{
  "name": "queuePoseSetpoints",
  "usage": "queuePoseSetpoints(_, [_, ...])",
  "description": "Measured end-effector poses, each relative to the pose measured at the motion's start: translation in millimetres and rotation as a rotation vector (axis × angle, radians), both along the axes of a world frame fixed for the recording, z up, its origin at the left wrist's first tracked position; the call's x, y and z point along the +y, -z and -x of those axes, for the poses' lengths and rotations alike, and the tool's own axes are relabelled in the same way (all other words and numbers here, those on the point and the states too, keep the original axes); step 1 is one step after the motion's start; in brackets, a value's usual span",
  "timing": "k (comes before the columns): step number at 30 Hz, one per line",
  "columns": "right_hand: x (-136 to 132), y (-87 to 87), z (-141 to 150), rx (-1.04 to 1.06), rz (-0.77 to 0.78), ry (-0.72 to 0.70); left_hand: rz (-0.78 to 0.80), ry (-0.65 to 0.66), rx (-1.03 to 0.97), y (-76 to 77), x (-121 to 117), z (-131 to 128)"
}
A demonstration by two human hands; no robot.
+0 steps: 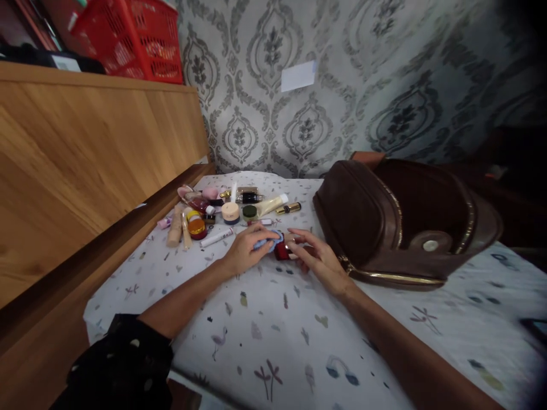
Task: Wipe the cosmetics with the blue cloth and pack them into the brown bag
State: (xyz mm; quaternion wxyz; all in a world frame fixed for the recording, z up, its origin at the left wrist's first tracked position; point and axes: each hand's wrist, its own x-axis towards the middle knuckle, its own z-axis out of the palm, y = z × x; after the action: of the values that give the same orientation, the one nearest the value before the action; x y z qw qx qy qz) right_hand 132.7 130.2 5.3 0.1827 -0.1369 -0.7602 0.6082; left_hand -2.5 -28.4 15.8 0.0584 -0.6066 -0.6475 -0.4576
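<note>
My left hand (248, 248) is closed on a small blue cloth (278, 235), its fingers pressing the cloth against a small dark red container (281, 250). From the other side, my right hand (318, 257) grips this container by its lighter end, which the fingers partly cover; its exact kind I cannot make out. Both hands are just above the patterned tablecloth (256, 307). Beyond them lie a white tube (216, 237), a cream jar with a dark base (231, 213), a dark green-lidded jar (249, 213) and a gold and black lipstick tube (288, 208).
A large brown bag (354, 222) with gold zips stands right of my hands. More cosmetics, including an amber jar (197, 229) and a beige tube (175, 228), lie at the left. A wooden cabinet (106, 131) carries a red basket (141, 45). Patterned wallpaper (273, 125) covers the back wall.
</note>
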Motion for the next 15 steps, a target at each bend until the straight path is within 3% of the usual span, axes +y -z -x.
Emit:
queuePoseSetpoints(9, [5.0,5.2,4.2,-0.025,-0.066,0.059,0.016,0.043,0.123,0.1,-1.7,-5.1])
queuePoseSetpoints(15, [4.6,2.9,3.4,-0.033,-0.024,0.048,0.055,0.047,0.141,1.6,-1.1,-10.0])
